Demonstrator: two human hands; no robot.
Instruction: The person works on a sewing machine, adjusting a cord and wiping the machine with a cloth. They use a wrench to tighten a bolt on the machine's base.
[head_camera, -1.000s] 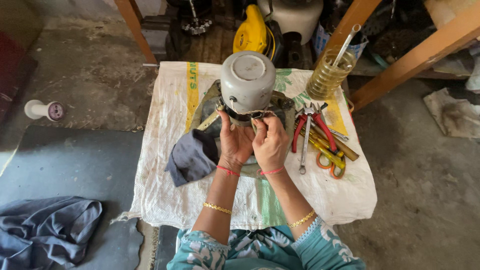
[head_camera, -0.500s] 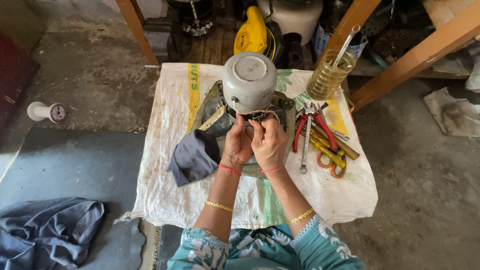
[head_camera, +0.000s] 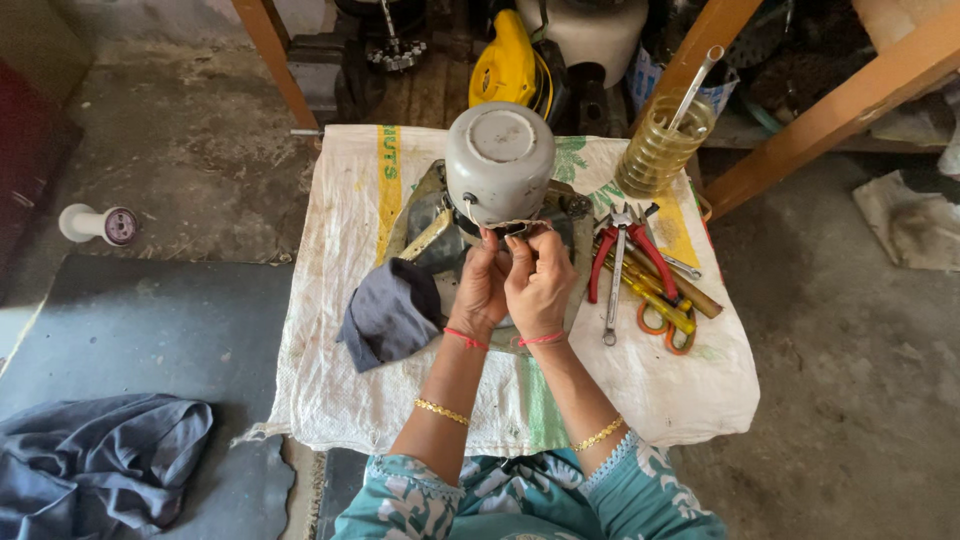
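Currently both hands, left hand (head_camera: 478, 290) and right hand (head_camera: 537, 283), are pinching thin wires (head_camera: 505, 226) at the grey motor housing (head_camera: 499, 162) on the sack-covered table (head_camera: 330, 400); wiring looks unfinished, pliers (head_camera: 627, 248) lying beside.

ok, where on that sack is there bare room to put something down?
Free: the sack's left strip between its edge and the dark cloth, and the near right corner below the orange scissors. Crowded: the centre, with both hands at the grey housing, and the pliers and screwdrivers beside it.
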